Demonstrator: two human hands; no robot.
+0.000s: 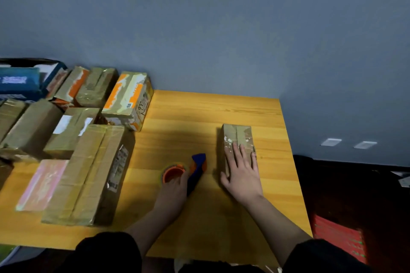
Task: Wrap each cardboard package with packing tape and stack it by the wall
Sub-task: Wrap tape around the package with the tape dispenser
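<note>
A small brown cardboard package (235, 137) lies on the wooden table (195, 117), right of centre. My right hand (241, 173) rests flat on its near end with fingers straight. To its left sits a tape dispenser (196, 168) with a blue handle and an orange roll of packing tape (172, 174). My left hand (174, 190) grips the dispenser at the near side of the roll. Several taped cardboard packages (97, 173) are stacked on the left side of the table, reaching back to the blue wall (221, 29).
A blue box (20, 82) stands at the far left behind the packages. A pink-topped package (42, 184) lies by the front left. Right of the table, the dark floor holds a red item (337, 237). Two wall sockets (348, 143) sit low on the wall.
</note>
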